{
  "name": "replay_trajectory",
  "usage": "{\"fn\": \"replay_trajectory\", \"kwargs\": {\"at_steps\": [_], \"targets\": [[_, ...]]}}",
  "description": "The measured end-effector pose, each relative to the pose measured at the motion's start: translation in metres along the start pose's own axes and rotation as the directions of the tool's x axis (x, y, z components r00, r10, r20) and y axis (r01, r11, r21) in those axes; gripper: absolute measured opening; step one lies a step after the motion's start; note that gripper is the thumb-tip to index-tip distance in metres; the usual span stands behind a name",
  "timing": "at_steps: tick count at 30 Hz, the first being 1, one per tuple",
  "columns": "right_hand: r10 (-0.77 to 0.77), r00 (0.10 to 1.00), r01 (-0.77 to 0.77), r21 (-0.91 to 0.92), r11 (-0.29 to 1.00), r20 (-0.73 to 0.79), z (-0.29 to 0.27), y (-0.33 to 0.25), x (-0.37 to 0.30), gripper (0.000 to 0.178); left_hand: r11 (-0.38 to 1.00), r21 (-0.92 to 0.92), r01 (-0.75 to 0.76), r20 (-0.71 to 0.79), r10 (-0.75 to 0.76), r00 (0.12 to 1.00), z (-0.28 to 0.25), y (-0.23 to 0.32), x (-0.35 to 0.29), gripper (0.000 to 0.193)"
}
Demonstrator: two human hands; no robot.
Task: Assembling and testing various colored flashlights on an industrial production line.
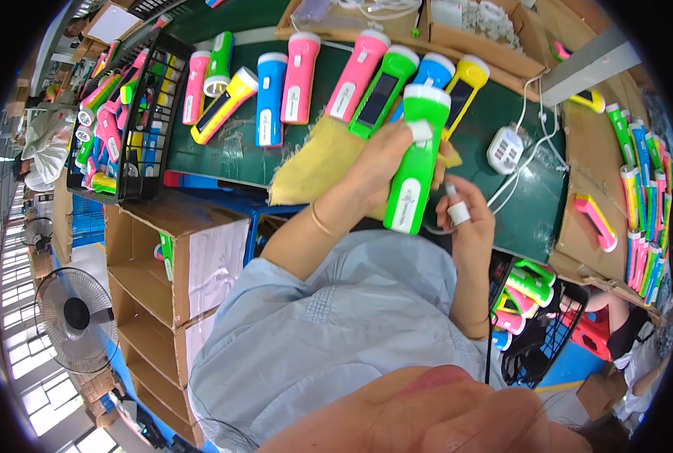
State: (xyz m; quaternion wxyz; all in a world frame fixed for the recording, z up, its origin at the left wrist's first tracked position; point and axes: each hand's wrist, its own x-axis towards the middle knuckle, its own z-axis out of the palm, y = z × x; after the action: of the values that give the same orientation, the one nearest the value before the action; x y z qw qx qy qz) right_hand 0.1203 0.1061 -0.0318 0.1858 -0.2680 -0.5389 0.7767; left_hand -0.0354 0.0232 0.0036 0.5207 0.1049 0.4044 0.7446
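Both hands work just above the near edge of the green bench (291,162).
Left hand (385,162) grips a green flashlight (415,162); right hand (465,219) pinches a white cable plug (451,190) beside it.

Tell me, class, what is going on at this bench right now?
A person holds a green flashlight upright in the left hand, above a green bench. The right hand, its fingertips taped white, pinches a small plug on a white cable just beside the flashlight's lower end. More flashlights in pink, blue, yellow and green lie in a row on the bench, and a black wire basket at the left holds others.
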Motion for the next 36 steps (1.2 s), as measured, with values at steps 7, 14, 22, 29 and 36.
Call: {"fn": "replay_trajectory", "kwargs": {"at_steps": [7, 14, 22, 29, 36], "targets": [[-0.094, 0.991, 0.073, 0.201, 0.977, 0.097, -0.010, -0.019, 0.009, 0.023, 0.553, 0.735, -0.393, 0.178, 0.402, 0.898, -0.009, 0.041, 0.018, 0.036], [-0.312, 0.950, 0.308, -0.133, 0.942, -0.006, 0.009, -0.030, 0.026, 0.014, 0.120, 0.981, -0.151, -0.002, 0.788, 0.615, 0.011, 0.052, 0.026, 0.082], [-0.519, 0.847, 0.501, -0.507, 0.702, 0.117, 0.031, -0.035, 0.040, 0.012, 0.990, -0.144, 0.000, 0.073, 0.011, 0.997, -0.023, 0.029, 0.015, 0.027], [-0.332, 0.851, 0.525, -0.628, 0.574, 0.408, 0.030, -0.052, 0.055, 0.009, 0.925, 0.277, -0.259, -0.048, 0.282, 0.958, -0.017, 0.008, 0.020, 0.028], [-0.379, 0.700, 0.671, -0.374, 0.641, 0.606, 0.035, -0.055, 0.015, 0.026, 0.962, -0.048, -0.268, 0.114, 0.271, 0.956, -0.005, 0.028, 0.004, 0.041]]}}
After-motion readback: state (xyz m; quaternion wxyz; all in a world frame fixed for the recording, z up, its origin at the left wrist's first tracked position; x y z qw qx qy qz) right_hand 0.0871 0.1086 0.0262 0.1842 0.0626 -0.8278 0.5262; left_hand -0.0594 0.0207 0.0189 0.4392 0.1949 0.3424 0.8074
